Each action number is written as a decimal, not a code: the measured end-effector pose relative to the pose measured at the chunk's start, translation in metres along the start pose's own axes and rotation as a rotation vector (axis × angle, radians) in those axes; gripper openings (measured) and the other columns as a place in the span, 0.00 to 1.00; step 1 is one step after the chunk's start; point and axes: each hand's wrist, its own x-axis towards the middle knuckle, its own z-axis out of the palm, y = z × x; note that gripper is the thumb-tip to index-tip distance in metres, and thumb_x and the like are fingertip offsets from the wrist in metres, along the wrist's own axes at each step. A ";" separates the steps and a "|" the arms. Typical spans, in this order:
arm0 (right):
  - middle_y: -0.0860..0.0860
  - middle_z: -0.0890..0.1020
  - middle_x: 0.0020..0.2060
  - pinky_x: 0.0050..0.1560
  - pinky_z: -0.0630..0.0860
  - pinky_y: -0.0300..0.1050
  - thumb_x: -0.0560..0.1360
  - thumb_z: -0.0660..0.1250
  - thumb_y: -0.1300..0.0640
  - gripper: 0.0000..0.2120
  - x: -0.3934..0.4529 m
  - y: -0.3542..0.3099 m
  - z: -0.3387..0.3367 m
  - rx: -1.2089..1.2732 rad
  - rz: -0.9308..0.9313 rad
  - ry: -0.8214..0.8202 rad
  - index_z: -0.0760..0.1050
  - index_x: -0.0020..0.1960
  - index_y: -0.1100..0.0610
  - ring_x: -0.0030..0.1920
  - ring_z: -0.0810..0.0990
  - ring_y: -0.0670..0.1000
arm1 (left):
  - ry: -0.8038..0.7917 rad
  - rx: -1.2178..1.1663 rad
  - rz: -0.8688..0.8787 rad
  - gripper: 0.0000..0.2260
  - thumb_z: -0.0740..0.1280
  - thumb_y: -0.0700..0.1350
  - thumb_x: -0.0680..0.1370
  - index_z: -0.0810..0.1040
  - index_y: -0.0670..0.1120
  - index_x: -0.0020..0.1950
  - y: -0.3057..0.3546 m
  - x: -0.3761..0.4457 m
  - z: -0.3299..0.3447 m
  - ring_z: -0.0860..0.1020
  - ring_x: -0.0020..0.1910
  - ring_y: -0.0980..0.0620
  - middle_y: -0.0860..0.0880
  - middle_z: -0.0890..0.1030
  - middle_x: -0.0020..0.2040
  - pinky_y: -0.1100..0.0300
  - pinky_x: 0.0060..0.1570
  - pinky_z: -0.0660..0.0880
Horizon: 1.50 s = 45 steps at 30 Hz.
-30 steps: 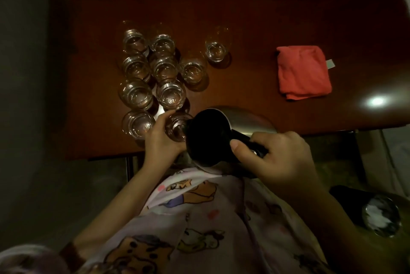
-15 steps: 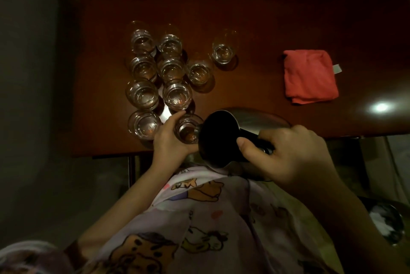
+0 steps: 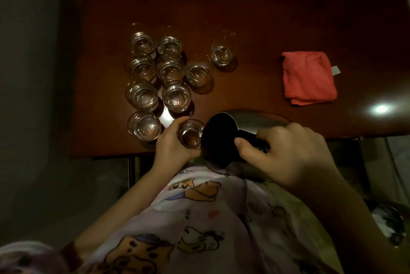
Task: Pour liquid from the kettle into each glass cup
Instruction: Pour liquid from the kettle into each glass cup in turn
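Kettle point(image 3: 218, 140), dark and steel, gripped by the right hand point(image 3: 286, 154), is tipped leftward against the clear glass cup point(image 3: 191, 132) held by the left hand point(image 3: 172, 142).

The kettle point(image 3: 219, 138) has been brought closer, so that its rim is now seen touching the held glass point(image 3: 191, 134).
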 end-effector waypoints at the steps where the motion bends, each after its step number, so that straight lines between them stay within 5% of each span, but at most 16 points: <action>1: 0.49 0.69 0.26 0.32 0.63 0.45 0.67 0.48 0.32 0.29 0.000 0.000 -0.001 -0.002 0.005 -0.012 0.75 0.36 0.55 0.34 0.70 0.54 | -0.003 0.003 0.001 0.35 0.81 0.40 0.59 0.73 0.47 0.64 0.000 0.000 0.000 0.75 0.54 0.57 0.55 0.77 0.53 0.75 0.50 0.67; 9: 0.49 0.68 0.26 0.28 0.58 0.41 0.70 0.49 0.33 0.26 0.001 -0.002 -0.007 -0.016 0.014 -0.066 0.68 0.31 0.54 0.28 0.65 0.48 | -0.043 0.031 0.027 0.35 0.81 0.40 0.59 0.73 0.48 0.63 -0.001 0.000 0.000 0.76 0.51 0.59 0.57 0.78 0.50 0.79 0.48 0.67; 15: 0.49 0.68 0.27 0.29 0.57 0.43 0.72 0.53 0.33 0.27 0.004 -0.002 -0.010 -0.012 0.034 -0.073 0.72 0.34 0.55 0.29 0.64 0.51 | -0.062 0.045 0.032 0.35 0.81 0.42 0.58 0.73 0.49 0.63 -0.003 0.002 0.002 0.77 0.52 0.56 0.56 0.79 0.50 0.67 0.51 0.71; 19: 0.49 0.68 0.27 0.28 0.56 0.40 0.73 0.53 0.33 0.27 0.004 -0.003 -0.010 -0.011 0.031 -0.068 0.72 0.34 0.55 0.27 0.61 0.45 | -0.069 0.058 0.040 0.34 0.81 0.42 0.59 0.74 0.49 0.63 -0.005 0.002 0.003 0.77 0.51 0.58 0.57 0.78 0.50 0.74 0.49 0.69; 32: 0.49 0.68 0.28 0.29 0.57 0.44 0.73 0.53 0.33 0.26 0.004 -0.006 -0.015 -0.025 0.034 -0.092 0.71 0.34 0.55 0.28 0.62 0.49 | -0.080 0.052 0.027 0.35 0.81 0.43 0.59 0.73 0.48 0.63 -0.003 0.002 0.003 0.76 0.51 0.60 0.56 0.78 0.50 0.81 0.47 0.65; 40: 0.49 0.70 0.28 0.28 0.58 0.41 0.73 0.53 0.34 0.26 0.004 -0.006 -0.019 0.002 0.034 -0.117 0.71 0.33 0.55 0.27 0.64 0.46 | -0.078 0.024 0.027 0.35 0.82 0.44 0.58 0.74 0.49 0.62 -0.001 0.002 0.003 0.76 0.51 0.60 0.58 0.78 0.49 0.78 0.49 0.68; 45: 0.49 0.70 0.28 0.28 0.58 0.41 0.72 0.53 0.34 0.26 0.003 -0.005 -0.020 0.004 0.041 -0.119 0.69 0.32 0.54 0.27 0.64 0.46 | -0.090 0.008 0.018 0.36 0.82 0.45 0.57 0.73 0.50 0.63 -0.004 0.002 0.004 0.78 0.52 0.58 0.56 0.80 0.50 0.67 0.53 0.73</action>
